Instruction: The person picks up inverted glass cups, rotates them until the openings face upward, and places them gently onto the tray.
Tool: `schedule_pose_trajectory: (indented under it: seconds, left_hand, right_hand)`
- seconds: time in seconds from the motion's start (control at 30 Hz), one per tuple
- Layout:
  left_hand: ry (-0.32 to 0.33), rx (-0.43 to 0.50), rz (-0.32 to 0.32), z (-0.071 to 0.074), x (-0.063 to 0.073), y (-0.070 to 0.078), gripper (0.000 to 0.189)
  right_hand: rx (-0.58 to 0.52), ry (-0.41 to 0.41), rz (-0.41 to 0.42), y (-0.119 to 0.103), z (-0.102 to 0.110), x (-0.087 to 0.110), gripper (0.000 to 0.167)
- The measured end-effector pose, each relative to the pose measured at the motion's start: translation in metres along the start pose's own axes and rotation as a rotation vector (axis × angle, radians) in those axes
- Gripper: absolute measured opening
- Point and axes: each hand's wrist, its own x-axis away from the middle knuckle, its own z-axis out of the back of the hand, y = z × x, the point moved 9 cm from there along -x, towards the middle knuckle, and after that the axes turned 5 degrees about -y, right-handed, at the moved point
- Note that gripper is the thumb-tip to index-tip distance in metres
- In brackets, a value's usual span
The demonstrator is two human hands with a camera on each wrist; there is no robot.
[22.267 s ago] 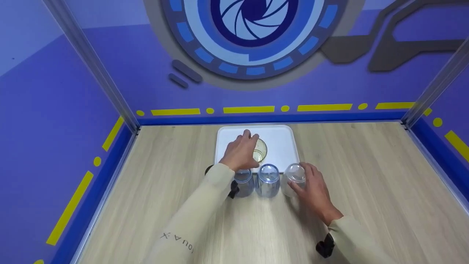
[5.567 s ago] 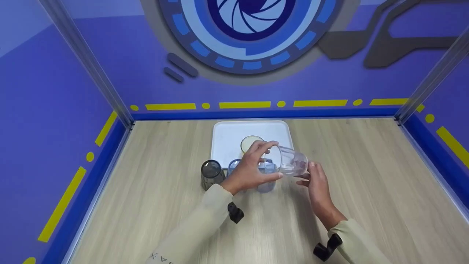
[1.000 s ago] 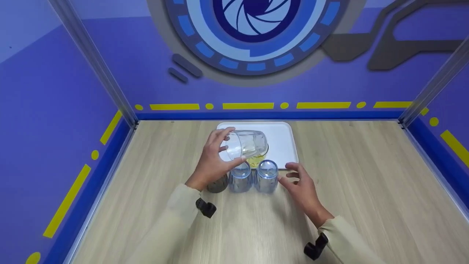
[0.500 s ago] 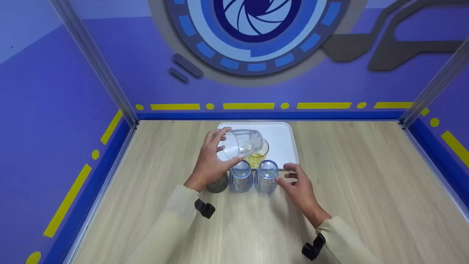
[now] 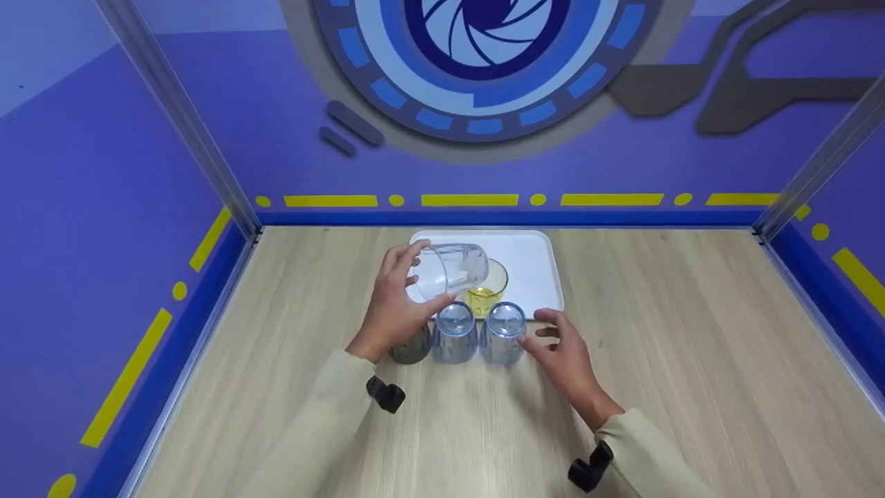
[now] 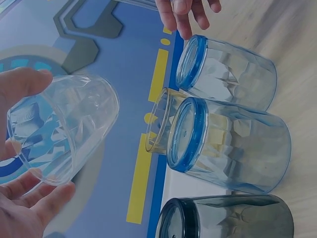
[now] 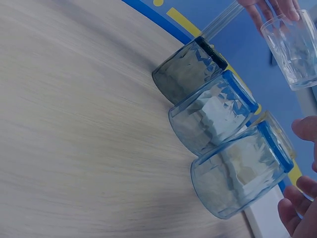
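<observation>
Gripping clear glass (image 5: 464, 266) w/ L hand (image 5: 397, 304), up over L half of white tray (image 5: 534, 252). Thumb on one side of rim, fingers on other, clamped on glass nr mouth end. Tipped on its side: mouth twd palm, base twd tray's R side. Empty grasp on R hand (image 5: 570, 363), just before tray's near R corner; thumb & fingers apart, loosely bent. Thumb tip right by side of right blue glass (image 5: 505, 348); can't tell if touching.

On tray, twd near edge: amber glass (image 5: 484, 300), standing mouth up, partly hidden in head view by base of clear glass & tops of blue pair.

Just before tray's near edge, in a row, all base up: right blue glass nearest tray's R side, then left blue glass (image 5: 455, 348) close alongside, then dark glass (image 5: 411, 348) off tray's near L corner, partly covered by L hand in head view.

Under tray: wooden table (image 5: 691, 332), pale grain. Beyond tray: purple-blue wall (image 5: 228, 138) w/ yellow dashes (image 5: 470, 200) along bottom & big round lens-like print (image 5: 484, 126) higher up. Before tray: pale sleeves (image 5: 314, 415) w/ black wrist mounts (image 5: 386, 395).
</observation>
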Motion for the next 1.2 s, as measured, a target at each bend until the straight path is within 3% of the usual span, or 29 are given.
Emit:
schedule_pose_trajectory:
  seconds: [0.8,1.2]
  left_hand:
    - [0.049,-0.113,0.032,0.000,0.000,-0.008,0.082]
    - [0.061,-0.162,0.115,0.001,0.000,-0.015,0.083]
  right_hand:
    - [0.020,-0.007,0.006,-0.002,0.000,0.004,0.053]
    - [-0.005,-0.006,0.036,-0.007,0.002,0.007,0.051]
